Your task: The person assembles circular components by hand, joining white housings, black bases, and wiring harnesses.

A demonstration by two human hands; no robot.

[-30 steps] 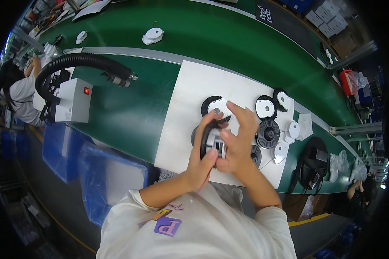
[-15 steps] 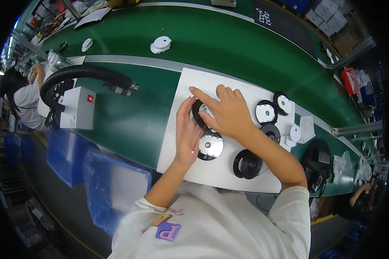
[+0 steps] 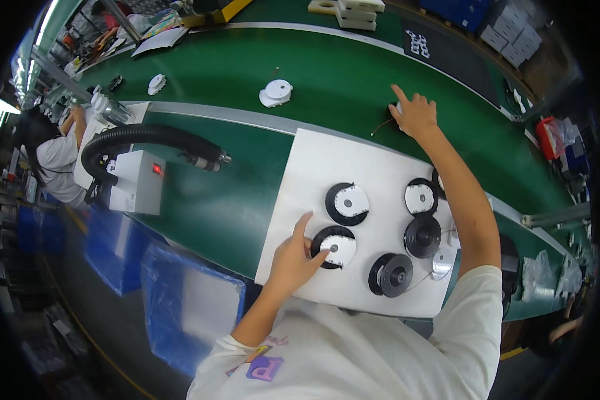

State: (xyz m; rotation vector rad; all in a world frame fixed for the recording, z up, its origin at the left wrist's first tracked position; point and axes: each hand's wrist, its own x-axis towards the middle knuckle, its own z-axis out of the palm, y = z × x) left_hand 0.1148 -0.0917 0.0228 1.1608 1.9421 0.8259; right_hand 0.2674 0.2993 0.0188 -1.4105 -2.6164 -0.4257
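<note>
A disc [image 3: 340,251] on the white board [image 3: 300,167] is overlapped by the wide-spread left hand [image 3: 293,262]; beyond the board, a white part [image 3: 399,107] is partly covered by the right hand [image 3: 417,116], grip unclear.

Round black plastic housings [image 3: 331,203] bear flat white disc inserts [image 3: 358,198]; rectangular mat [image 3: 300,173] is plain white; smooth desk [image 3: 203,197] is green.

Small lettering [image 3: 277,341], purple letter patch [image 3: 265,369], white shirt [image 3: 373,357]
</note>
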